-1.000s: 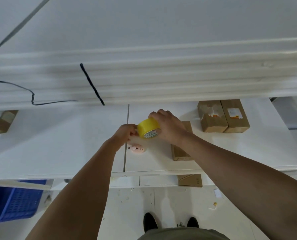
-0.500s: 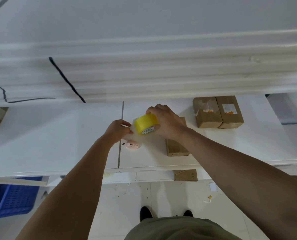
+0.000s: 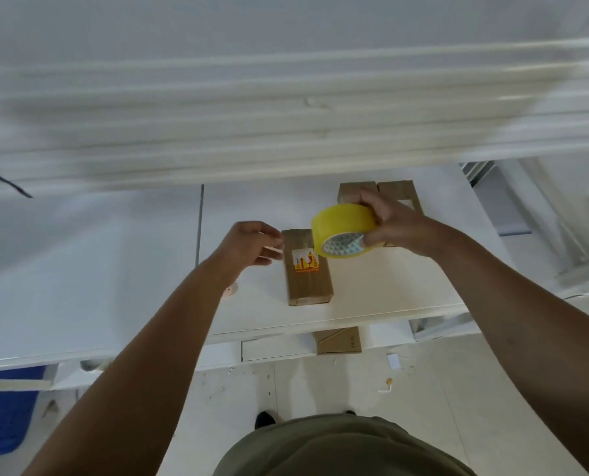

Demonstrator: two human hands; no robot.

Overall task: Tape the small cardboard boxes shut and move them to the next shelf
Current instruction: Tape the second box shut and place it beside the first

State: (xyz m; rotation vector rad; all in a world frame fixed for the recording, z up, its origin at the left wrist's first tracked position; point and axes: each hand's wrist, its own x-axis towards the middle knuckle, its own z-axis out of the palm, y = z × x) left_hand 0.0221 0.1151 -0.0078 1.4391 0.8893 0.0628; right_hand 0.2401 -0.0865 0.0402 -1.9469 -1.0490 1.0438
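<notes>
- Small cardboard box (image 3: 307, 269) lies flat on the white shelf (image 3: 406, 286), label up, near the front edge.
- Tape roll (image 3: 342, 231) hangs over the box's far end. Your right hand (image 3: 394, 225) is wrapped round its rim.
- Your left hand (image 3: 251, 247) is curled just beside the box's left edge. It may be pinching the tape end, but it's too blurred to tell.
- Keep the strip taut, centre it on the seam, and press it flat.
- Two more boxes (image 3: 358, 192) sit behind the roll.

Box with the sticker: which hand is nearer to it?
Left. The left hand is close beside the box, at its left edge; the right hand, gripping the yellow tape roll, is past its far right corner.
</notes>
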